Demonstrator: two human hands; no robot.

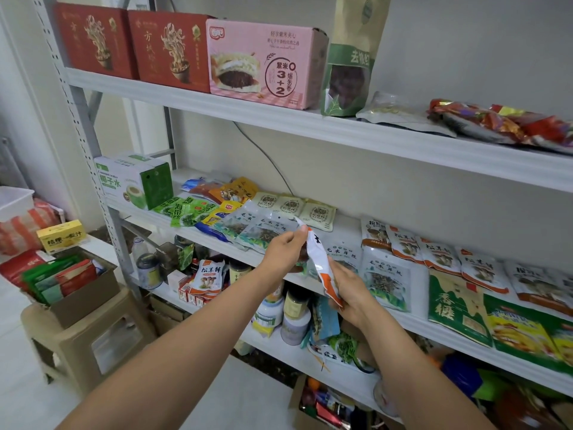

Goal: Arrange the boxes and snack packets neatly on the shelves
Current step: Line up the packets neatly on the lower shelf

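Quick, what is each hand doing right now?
Left hand: closed, pinching the top of the white-and-orange packet.
Right hand: closed, holding the same packet's lower end.

Only two forearms and two hands of the person show, all of them bare. The left forearm (186, 336) fills much of the lower left of the frame, smooth and uncovered from the bottom edge up to the wrist, and looks broad near the edge and narrow farther in through the wide lens. The right forearm (412, 367) comes in from the lower right, uncovered in the same way along its whole visible length. The left hand (283, 246) appears just above the middle of the frame, and the right hand (350, 290) lies below and right of it, its back toward the camera.
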